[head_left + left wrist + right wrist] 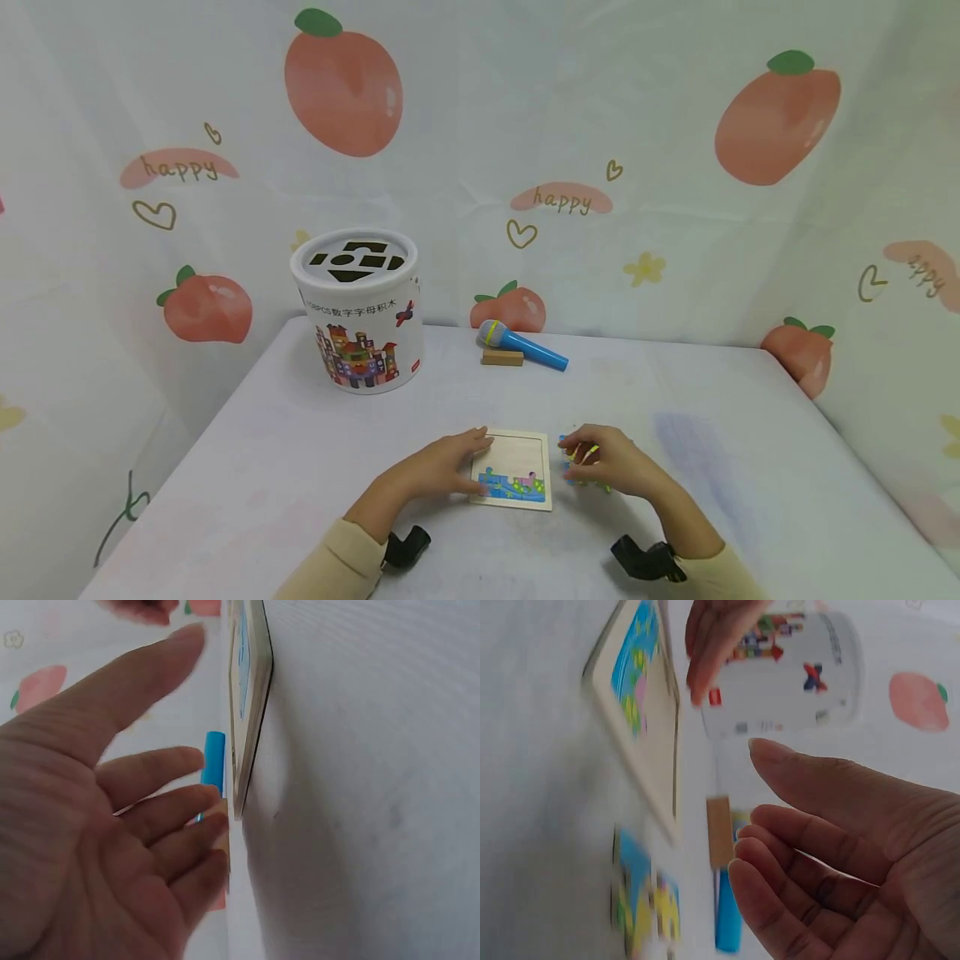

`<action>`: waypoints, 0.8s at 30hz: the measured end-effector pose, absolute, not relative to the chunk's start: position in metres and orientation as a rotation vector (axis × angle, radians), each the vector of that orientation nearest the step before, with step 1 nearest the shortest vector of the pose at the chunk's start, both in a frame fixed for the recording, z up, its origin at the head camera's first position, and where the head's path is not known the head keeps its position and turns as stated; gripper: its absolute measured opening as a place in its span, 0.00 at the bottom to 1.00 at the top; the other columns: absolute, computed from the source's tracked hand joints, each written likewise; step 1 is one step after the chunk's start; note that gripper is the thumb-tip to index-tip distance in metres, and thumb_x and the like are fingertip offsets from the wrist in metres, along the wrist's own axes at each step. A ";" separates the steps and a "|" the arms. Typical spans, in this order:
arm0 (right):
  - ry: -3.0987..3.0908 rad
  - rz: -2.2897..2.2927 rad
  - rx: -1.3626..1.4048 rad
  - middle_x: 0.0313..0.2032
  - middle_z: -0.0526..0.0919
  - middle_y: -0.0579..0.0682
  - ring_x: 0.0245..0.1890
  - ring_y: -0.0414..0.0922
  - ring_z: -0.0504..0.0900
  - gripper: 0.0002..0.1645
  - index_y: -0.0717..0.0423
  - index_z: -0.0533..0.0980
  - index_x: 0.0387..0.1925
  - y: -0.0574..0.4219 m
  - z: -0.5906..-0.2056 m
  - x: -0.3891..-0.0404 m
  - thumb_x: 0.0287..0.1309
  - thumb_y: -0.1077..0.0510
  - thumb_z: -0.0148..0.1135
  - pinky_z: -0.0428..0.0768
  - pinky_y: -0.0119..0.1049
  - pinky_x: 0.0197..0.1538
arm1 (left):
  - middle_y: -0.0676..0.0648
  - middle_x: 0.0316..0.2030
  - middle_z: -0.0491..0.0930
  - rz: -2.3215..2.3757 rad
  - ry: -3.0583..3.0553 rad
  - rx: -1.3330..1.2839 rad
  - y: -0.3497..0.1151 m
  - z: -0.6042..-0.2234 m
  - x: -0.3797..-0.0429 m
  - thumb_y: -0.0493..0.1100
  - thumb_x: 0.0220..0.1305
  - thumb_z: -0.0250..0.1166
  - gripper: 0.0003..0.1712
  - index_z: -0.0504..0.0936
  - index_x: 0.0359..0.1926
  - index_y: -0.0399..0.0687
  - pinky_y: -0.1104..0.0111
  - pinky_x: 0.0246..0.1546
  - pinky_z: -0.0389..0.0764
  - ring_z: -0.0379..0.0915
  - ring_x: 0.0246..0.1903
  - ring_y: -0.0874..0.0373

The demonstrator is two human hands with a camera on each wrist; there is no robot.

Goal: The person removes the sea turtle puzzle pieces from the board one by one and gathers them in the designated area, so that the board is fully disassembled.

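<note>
A square wooden puzzle board (511,446) lies on the table, its lower part filled with joined blue, green and pink pieces (513,487). My left hand (442,467) is at the board's left side, thumb spread from loosely bent fingers that overlap the frame in the head view; its palm (112,847) is bare. My right hand (611,458) hovers over loose puzzle pieces (641,892) to the right of the board, partly hiding them. In the right wrist view its fingers (802,885) are loosely bent, the thumb apart, nothing between them.
Behind the board, a blue toy microphone (532,347) lies beside a small brown wooden block (502,358). A white block bucket (360,325) with a cut-out lid stands at the back left of the white table (720,400). A peach-print cloth (465,108) hangs behind.
</note>
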State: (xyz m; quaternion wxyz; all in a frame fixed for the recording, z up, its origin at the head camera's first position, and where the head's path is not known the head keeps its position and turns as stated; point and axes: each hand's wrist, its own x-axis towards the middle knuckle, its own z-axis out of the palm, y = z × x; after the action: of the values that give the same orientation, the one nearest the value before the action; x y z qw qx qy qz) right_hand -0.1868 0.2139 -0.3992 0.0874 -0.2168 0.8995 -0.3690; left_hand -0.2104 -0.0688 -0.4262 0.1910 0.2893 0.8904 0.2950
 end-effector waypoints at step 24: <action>2.497 -1.096 -0.613 0.30 0.77 0.46 0.29 0.39 0.72 0.16 0.61 0.79 0.41 0.125 -0.427 -0.203 0.48 0.61 0.70 0.74 0.24 0.31 | 0.47 0.72 0.51 0.808 2.439 0.824 -0.076 -0.428 -0.212 0.50 0.49 0.72 0.46 0.63 0.67 0.41 0.52 0.69 0.54 0.46 0.72 0.50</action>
State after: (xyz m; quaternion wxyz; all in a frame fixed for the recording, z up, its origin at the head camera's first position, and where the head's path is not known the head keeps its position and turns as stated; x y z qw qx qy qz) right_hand -0.2034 0.1255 -0.4274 0.1726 -0.2162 0.8799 -0.3862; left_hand -0.2115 -0.0760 -0.4276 0.2198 0.2980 0.8818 0.2921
